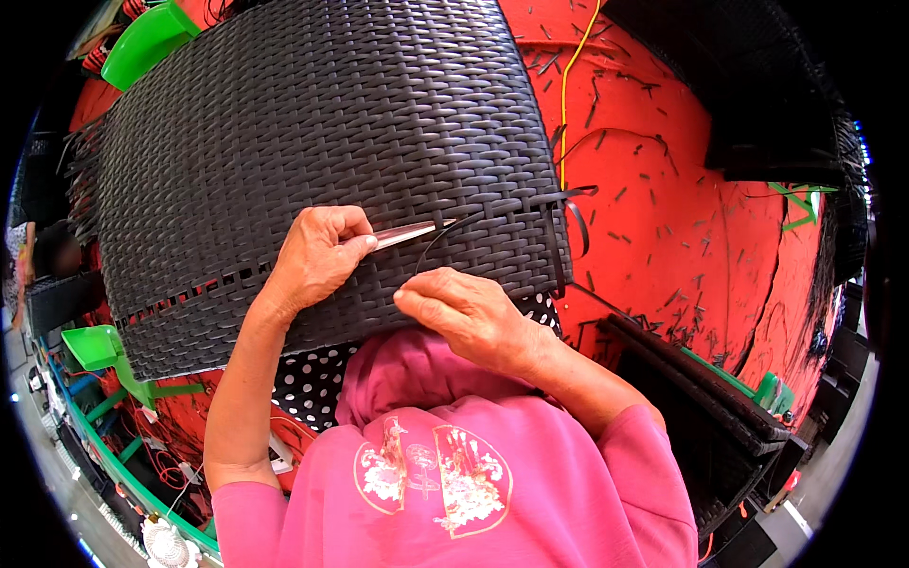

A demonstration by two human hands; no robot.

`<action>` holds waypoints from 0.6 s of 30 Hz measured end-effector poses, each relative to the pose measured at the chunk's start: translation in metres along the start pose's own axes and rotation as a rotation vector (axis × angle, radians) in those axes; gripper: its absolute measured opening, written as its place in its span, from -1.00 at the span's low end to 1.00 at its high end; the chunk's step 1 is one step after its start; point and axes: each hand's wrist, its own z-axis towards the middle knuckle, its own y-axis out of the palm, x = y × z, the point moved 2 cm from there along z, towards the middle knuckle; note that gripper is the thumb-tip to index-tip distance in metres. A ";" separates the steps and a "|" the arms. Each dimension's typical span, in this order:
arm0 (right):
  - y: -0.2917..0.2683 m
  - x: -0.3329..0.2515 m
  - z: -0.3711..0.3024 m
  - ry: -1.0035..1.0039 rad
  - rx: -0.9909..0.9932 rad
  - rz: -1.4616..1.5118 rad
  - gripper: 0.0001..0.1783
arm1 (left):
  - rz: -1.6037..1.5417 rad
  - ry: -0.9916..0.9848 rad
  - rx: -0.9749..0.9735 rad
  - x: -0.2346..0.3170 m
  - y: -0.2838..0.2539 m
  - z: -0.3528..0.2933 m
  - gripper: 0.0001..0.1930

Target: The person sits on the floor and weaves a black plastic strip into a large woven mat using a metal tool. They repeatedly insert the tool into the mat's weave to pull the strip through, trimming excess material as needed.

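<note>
Evidently we have the black woven panel right before us, its near edge above a dotted cloth. Our left hand is clamped on a slim metal tool, thumb against fingers, with the tip lying at the weave. Our right hand sits apart from the left, its fingers curled beside a thin black strip that curves up from the surface; we cannot tell whether they pinch its end.

We judge the panel broad and fairly stiff, awkward rather than fragile, and best steadied flat or gripped by its firm edges, away from the loose ends at the right side. The strip looks light, springy and smooth, so it may slip or twist; we would pinch it flat, near where it leaves the weave. The tool seems hard and slick, and it calls for a hold well back from its narrow tip.
</note>
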 end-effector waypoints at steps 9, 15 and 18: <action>0.005 0.007 0.004 -0.085 -0.050 -0.160 -0.67 | 0.008 0.015 0.006 -0.003 0.000 0.000 -0.90; 0.014 0.012 0.005 -0.022 0.032 -0.117 -0.64 | 0.048 0.033 0.029 0.001 0.000 -0.002 -0.90; 0.017 0.017 0.001 -0.038 0.007 -0.104 -0.64 | 0.086 0.048 0.040 0.003 0.000 -0.002 -0.89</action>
